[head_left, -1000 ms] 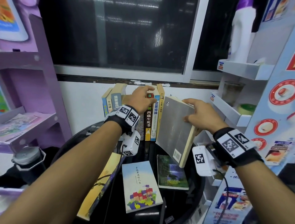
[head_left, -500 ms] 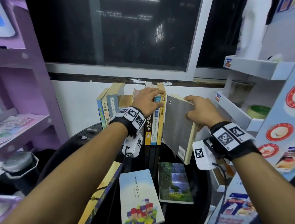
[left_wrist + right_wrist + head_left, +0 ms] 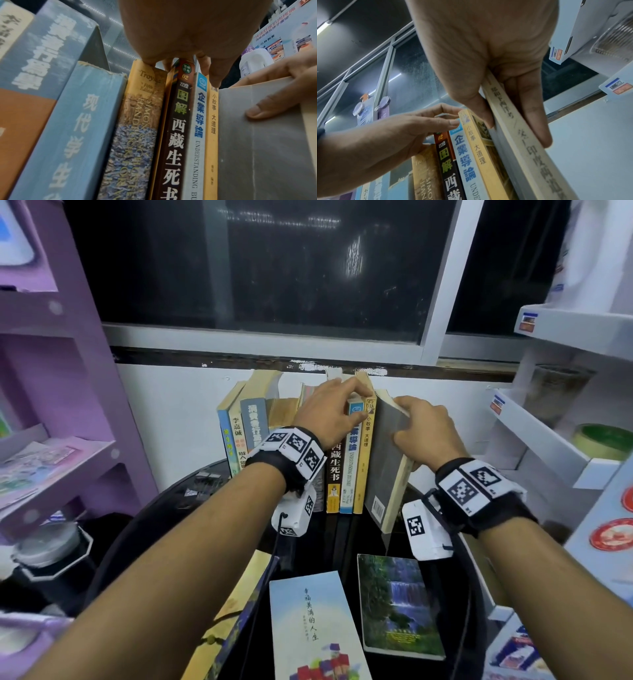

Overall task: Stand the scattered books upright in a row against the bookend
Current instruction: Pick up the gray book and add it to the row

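On the black table [image 3: 346,541], the right hand [image 3: 424,429] is gripping the gray book [image 3: 380,474] against the row of books [image 3: 347,470], while the left hand [image 3: 327,414] is holding the row's tops.

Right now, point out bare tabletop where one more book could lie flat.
Bare table: the narrow strip between the upright row, grey book included, and the flat waterfall book. Crowded in front: yellow book, white book, waterfall book side by side.

It looks like a small shop. Right of the dark window [image 3: 260,261], white shelves [image 3: 541,440] carry price tags [image 3: 497,405] beside product posters [image 3: 274,45]. Left of it stands a purple rack [image 3: 68,378].
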`<action>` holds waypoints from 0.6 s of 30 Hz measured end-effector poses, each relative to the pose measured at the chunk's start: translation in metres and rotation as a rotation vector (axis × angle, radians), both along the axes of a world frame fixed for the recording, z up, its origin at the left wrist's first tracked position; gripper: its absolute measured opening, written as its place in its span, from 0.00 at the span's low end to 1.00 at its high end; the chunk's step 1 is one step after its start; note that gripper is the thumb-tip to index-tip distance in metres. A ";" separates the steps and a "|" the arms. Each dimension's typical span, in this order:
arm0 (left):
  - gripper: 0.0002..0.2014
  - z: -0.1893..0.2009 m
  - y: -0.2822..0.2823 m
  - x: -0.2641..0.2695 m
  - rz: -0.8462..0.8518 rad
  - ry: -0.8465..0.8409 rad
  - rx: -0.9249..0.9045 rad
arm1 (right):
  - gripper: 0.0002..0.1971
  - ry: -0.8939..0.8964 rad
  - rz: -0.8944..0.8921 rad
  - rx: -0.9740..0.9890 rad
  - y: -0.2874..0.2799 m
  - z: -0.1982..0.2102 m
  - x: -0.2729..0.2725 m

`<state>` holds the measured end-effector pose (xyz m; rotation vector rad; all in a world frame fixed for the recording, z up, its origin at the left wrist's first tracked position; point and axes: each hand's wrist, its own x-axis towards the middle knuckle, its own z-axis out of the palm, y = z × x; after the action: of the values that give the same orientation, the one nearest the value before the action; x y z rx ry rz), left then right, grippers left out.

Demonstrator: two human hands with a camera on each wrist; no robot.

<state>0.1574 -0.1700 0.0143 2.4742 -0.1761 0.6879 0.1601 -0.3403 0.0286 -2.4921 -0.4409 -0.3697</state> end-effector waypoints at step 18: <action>0.23 -0.008 0.008 0.005 0.012 -0.107 0.191 | 0.22 -0.051 0.043 -0.031 0.023 -0.025 0.033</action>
<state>0.1623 -0.1618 0.0066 2.6220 -0.2793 0.8437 0.1935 -0.3173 0.0034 -2.5040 -0.5236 -0.4128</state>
